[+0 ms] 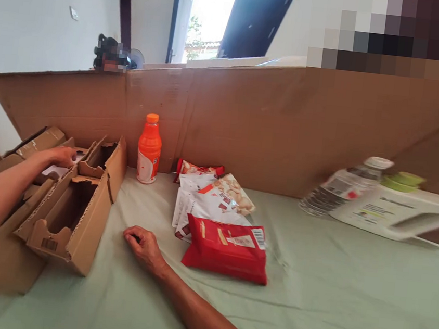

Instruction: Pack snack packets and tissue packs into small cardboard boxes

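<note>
At the left, my left hand reaches over the cardboard boxes, its fingers bent down and closed at the far end of one compartment. A pale, whitish thing shows just beneath it; whether the fingers grip it is hidden. My right hand rests on the green cloth with fingers curled in and nothing visible in them. Right of that hand lies a red packet, in front of overlapping white packets. The nearest open cardboard box stands between my two hands.
An orange bottle stands upright behind the boxes' right side. Another red packet lies at the back. At right, a clear plastic bottle leans by a white jug with a green cap. A tall cardboard wall closes the back.
</note>
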The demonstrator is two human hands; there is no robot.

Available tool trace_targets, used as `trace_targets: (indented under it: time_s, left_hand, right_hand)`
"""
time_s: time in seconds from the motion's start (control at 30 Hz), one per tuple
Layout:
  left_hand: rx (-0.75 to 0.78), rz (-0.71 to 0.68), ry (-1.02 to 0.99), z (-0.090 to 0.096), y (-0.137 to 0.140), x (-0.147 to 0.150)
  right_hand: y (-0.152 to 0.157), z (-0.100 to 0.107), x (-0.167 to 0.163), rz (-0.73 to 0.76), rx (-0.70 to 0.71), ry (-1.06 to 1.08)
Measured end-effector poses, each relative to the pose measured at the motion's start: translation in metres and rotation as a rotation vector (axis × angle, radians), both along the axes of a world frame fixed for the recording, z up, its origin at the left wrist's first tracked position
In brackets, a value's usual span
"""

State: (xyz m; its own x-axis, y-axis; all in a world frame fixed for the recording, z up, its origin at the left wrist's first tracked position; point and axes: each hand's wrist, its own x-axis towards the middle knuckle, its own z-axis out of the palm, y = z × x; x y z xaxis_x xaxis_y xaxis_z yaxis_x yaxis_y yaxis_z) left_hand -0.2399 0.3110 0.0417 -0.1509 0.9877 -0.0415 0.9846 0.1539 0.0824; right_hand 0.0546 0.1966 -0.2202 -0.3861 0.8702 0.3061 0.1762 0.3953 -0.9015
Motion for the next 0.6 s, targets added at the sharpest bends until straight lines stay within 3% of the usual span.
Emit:
trace_targets:
  time_s: [0.07,0.17,0.27,0.4,0.47,0.5,0.6]
  left_hand:
    - [-0.035,0.075,0.022,0.009,0.0,0.001]
    - [0.039,0.183,0.013,0.034,-0.01,0.002]
    - [0.235,0.239,-0.025,0.068,-0.035,0.012]
    - [0.544,0.195,-0.137,0.11,-0.082,0.044]
    - [0.648,0.125,-0.275,0.12,-0.101,0.062]
    - [0.69,0.068,-0.452,0.121,-0.108,0.073]
    - [0.578,-0.123,-0.852,0.103,-0.127,0.112]
  right_hand:
    - [-0.001,0.0,0.001,0.015,-0.008,0.011]
    - [-0.003,0.001,0.002,0.032,-0.026,0.028]
    - [-0.005,0.002,0.0,0.033,-0.057,0.057]
    - [-0.002,0.012,-0.001,0.007,-0.141,0.135]
    - [0.004,0.03,0.004,-0.009,-0.182,0.202]
    - [0.006,0.043,0.008,0.002,-0.204,0.269]
    - [0.006,0.096,0.027,0.13,-0.23,0.608]
